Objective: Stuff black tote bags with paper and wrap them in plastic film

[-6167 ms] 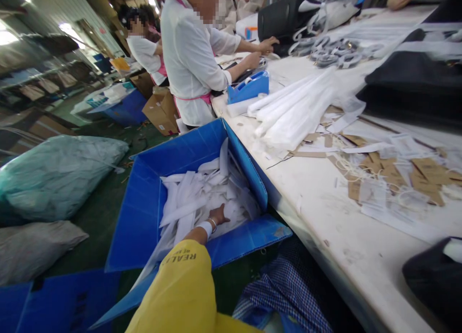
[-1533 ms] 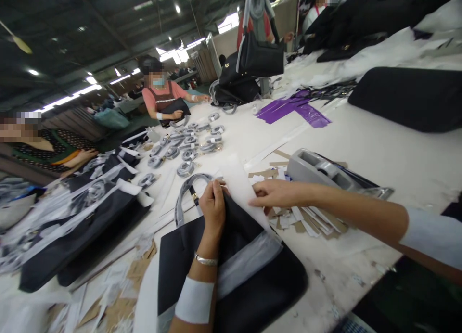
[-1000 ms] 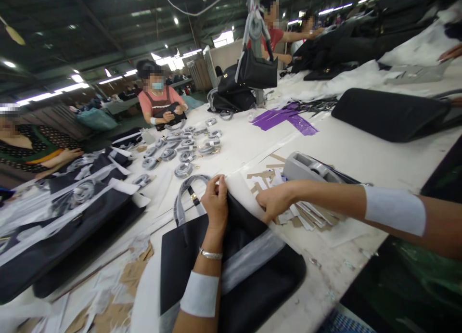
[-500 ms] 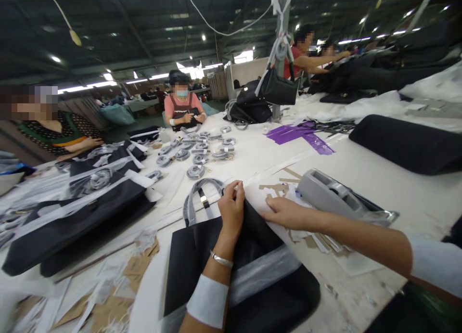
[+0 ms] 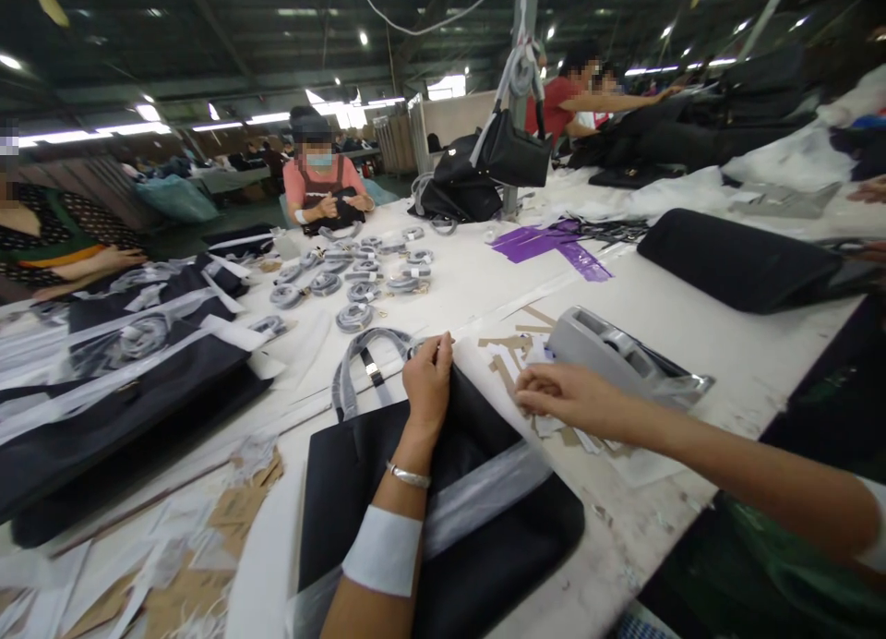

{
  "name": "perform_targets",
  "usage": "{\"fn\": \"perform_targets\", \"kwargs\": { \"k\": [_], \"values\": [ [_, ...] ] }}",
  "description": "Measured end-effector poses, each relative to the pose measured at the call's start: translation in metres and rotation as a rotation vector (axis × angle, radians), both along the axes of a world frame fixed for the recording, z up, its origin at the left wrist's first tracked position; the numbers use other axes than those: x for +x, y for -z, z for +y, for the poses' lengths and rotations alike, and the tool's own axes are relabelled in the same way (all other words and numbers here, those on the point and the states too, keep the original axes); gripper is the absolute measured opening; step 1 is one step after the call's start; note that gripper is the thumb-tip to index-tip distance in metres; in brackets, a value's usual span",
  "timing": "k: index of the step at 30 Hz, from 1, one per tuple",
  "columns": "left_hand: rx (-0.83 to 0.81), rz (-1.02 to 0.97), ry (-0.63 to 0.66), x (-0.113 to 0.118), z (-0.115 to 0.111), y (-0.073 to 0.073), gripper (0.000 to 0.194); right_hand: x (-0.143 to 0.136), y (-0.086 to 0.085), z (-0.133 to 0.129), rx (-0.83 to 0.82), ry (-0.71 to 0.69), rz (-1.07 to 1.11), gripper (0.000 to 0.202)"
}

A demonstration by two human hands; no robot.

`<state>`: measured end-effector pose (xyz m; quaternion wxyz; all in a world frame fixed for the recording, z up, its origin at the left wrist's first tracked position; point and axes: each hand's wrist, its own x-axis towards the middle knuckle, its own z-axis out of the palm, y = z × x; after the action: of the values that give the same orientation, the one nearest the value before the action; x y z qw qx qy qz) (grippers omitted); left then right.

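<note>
"Black bag (image 5: pixel 498 556): where, and held how?"

"On the worktop (image 5: pixel 460 283). The left hand (image 5: pixel 427 385) pinches its top edge; the right hand (image 5: pixel 568 394), half curled, is near the scraps (image 5: pixel 508 342). I can't tell whether that one holds anything."

"Doing it well?"

"I'd judge a light, steady pinch best, supporting the edge without creasing it."

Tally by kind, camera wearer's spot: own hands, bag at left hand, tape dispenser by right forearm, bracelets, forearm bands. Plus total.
Left hand and right hand: 2
Black bag: 1
Tape dispenser: 1
Bracelet: 1
White forearm bands: 2 (right one cut off)
Total: 7
</note>
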<state>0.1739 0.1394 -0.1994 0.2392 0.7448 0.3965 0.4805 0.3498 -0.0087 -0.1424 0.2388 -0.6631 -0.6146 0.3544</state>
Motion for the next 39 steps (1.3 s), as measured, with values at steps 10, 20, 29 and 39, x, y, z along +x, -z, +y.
{"fn": "perform_targets", "kwargs": {
  "k": [10,20,29,39],
  "values": [
    [0.01,-0.038,-0.037,0.001,0.001,-0.001,0.034,-0.009,0.057,-0.071,-0.116,-0.014,0.666,0.042],
    [-0.029,-0.026,-0.03,0.001,0.004,0.004,0.033,0.009,0.045,-0.063,0.023,-0.259,0.086,0.021],
    [-0.046,-0.028,-0.069,0.0,0.006,0.004,0.036,0.026,0.035,-0.069,0.142,-0.39,-0.18,0.021],
    [-0.067,-0.052,-0.033,0.002,0.003,0.001,0.035,-0.002,0.056,-0.066,-0.136,-0.097,0.549,0.043]
  ]
}}
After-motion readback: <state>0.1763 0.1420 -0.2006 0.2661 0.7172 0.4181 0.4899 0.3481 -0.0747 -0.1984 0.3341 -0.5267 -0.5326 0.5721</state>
